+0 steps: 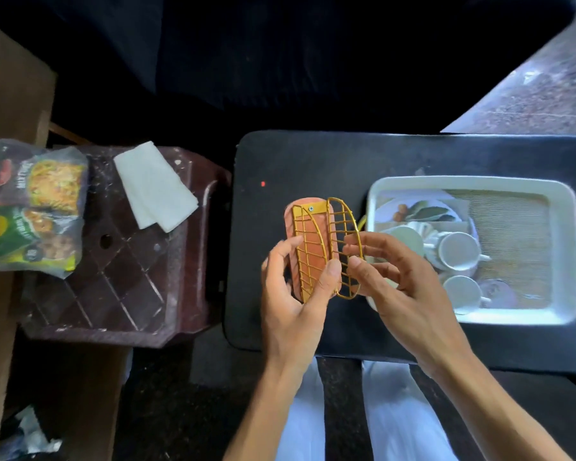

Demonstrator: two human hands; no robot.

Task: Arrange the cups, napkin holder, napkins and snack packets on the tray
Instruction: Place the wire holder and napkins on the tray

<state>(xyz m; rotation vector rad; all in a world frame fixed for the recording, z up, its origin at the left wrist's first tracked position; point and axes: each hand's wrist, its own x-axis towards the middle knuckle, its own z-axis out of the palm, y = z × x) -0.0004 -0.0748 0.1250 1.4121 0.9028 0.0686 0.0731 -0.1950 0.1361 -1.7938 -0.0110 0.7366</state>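
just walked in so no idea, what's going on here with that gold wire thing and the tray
A person holds the wire napkin holder in both hands above the black table: the left hand grips one side, and the right hand pinches the other wire side. The white tray beside it already holds the cups and some plates. The napkins and snack packets lie on the brown stool to the left, not yet on the tray.

I count one gold wire napkin holder (325, 247), two folded napkins (153, 184) on the left, two snack packets (37, 207) far left, one white tray (473, 181) on the right, and at least two cups (458, 251).
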